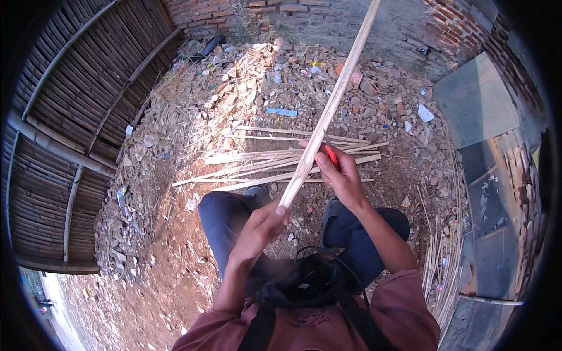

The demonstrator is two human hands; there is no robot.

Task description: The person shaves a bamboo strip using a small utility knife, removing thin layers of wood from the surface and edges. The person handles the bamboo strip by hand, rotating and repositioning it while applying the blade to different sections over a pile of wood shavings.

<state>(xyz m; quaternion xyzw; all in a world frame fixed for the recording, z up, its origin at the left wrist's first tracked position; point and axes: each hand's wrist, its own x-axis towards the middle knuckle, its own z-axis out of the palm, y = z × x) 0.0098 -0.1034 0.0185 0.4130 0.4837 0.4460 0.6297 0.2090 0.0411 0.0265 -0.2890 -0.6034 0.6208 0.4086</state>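
A long, pale bamboo strip (303, 168) slants up and away from my lap toward the far wall. Its near end is gripped by my left hand (262, 227), fingers closed around it. In my right hand (342, 178) is a knife with a red handle (332, 155). The dark blade lies close along the strip's right side, and my right thumb is by the strip; whether the edge bites into it I cannot tell. Beyond my hands, several split bamboo strips (246, 157) lie in a loose pile on the ground between and past my knees.
Rubble and litter (281, 76) cover the ground up to a brick wall (304, 20). A bamboo-slat panel (76, 64) rises on the left. On the right lean grey sheets (477, 102), with more thin strips (436, 263) below. A black bag (307, 281) rests at my waist.
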